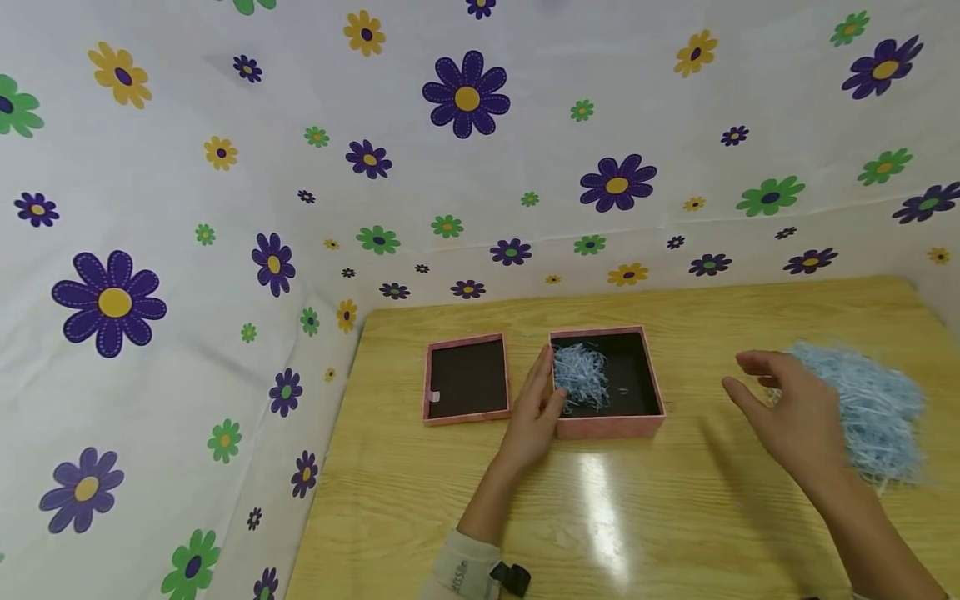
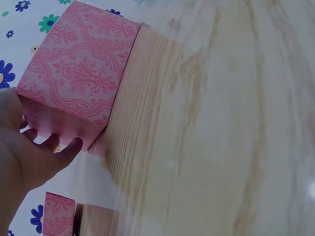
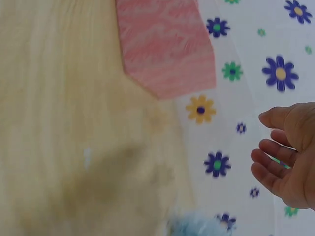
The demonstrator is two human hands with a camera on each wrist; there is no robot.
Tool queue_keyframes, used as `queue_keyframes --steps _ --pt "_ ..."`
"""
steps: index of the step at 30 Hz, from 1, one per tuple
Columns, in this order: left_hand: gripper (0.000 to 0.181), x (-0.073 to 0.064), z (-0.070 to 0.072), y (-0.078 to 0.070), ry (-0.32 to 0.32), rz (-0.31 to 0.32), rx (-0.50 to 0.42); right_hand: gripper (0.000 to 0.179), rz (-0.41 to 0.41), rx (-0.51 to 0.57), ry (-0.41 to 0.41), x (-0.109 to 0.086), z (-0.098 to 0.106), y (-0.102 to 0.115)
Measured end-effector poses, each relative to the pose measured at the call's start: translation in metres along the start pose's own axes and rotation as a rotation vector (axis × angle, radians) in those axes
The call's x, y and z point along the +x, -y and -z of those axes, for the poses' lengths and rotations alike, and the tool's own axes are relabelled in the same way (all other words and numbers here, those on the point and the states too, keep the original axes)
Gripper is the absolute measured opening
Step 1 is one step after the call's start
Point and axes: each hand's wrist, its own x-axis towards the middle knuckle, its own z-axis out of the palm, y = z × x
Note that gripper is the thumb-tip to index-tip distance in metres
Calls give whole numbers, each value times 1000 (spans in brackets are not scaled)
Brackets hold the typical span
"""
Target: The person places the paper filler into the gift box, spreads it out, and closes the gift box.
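An open pink patterned box [image 1: 611, 427] with a dark interior stands on the table, a clump of pale blue shredded paper [image 1: 581, 375] in its left part. My left hand [image 1: 531, 421] grips the box's left wall, thumb over the rim and fingers along the outside; in the left wrist view the fingertips touch the patterned side. My right hand [image 1: 798, 417] is raised between the box and a larger pile of blue shredded paper [image 1: 888, 408], fingers loosely bent and thumb apart, nothing held. The right wrist view shows the same empty hand [image 3: 290, 157].
Left of the box lies its pink-edged lid [image 1: 468, 379], dark inside facing up, with a small white tag [image 1: 434, 397]. White flowered cloth [image 1: 540, 167] hangs behind and to the left of the wooden table [image 1: 405, 500].
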Motion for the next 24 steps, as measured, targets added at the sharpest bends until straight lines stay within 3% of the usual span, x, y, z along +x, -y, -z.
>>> queue_keyframes --steps 4,7,9,12,14,19,21,24 --pt "67 -3 -1 -1 -3 1 12 43 -151 -50 -72 -25 12 -25" --pt "66 -7 1 0 -12 8 9 44 -267 -99 -185 -46 12 -38" --pt "66 -8 2 0 -15 7 8 46 -319 -118 -274 -58 11 -46" --pt "67 -9 2 0 -13 -5 4 53 -386 -118 -336 -72 16 -59" --pt "66 -10 2 1 -13 -8 4 62 -464 -84 -321 -77 21 -68" --pt "66 -11 1 3 -22 -1 1 89 -775 -27 -149 -79 27 -88" --pt "66 -11 0 3 -25 0 -2 96 -838 -37 -86 -79 27 -95" --pt "66 -10 0 3 -22 -2 -13 95 -851 -66 -62 -80 24 -104"
